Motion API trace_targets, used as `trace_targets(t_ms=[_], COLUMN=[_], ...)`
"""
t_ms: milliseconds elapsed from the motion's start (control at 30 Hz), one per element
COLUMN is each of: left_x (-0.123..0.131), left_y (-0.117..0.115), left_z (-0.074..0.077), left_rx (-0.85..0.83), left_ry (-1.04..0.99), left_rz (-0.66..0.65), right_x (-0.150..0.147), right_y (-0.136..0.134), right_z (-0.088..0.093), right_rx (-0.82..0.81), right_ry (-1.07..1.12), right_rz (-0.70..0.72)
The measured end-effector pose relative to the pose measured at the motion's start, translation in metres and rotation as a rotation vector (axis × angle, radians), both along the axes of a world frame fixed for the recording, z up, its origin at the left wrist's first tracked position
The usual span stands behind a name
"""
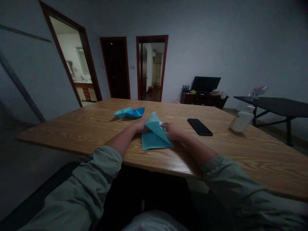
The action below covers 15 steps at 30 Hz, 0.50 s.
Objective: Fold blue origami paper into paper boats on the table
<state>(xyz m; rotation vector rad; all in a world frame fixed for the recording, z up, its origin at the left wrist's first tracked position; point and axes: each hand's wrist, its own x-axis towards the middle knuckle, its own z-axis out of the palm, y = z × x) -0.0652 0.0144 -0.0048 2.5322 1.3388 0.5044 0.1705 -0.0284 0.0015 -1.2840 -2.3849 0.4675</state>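
A light blue sheet of paper (155,140), partly folded, lies near the front edge of the wooden table, with one flap raised to a point. My left hand (141,125) is at its left side, the fingers mostly hidden behind the raised flap. At the right side, my right hand (172,131) has its fingers closed on the flap's edge; they are slightly blurred. Beyond my left hand sit two folded paper boats, a light blue one (122,113) and a darker blue one (136,112), touching each other.
A black phone (199,127) lies flat on the wooden table (96,128) to the right. Farther right stands a white bottle (242,120). Past the table are a black side table (276,104) and a cabinet with a dark screen (206,84).
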Motion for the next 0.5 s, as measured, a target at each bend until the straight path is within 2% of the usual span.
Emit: trace_targets(t_ms=[67, 133, 200, 267, 367, 500], left_x=[-0.012, -0.023, -0.028, -0.027, -0.019, -0.011], left_y=[0.008, 0.016, 0.02, 0.02, 0.015, 0.004], left_z=[-0.003, -0.006, -0.009, -0.009, -0.007, -0.003], left_rx=[0.052, 0.102, 0.122, 0.145, 0.156, 0.011], left_ry=[-0.068, -0.155, -0.209, -0.233, -0.21, -0.008], left_rz=[0.119, 0.284, 0.344, 0.312, 0.194, 0.07], right_x=[-0.003, -0.003, -0.001, 0.0, -0.001, 0.002], right_y=[0.0, -0.001, 0.0, 0.0, 0.001, 0.001], right_z=[-0.009, -0.012, -0.011, -0.01, -0.009, -0.007], right_rx=[0.066, 0.066, 0.059, 0.051, 0.043, 0.041], right_ry=[-0.231, -0.31, -0.345, -0.357, -0.355, -0.315], right_rz=[-0.028, -0.067, -0.099, -0.114, -0.111, -0.107])
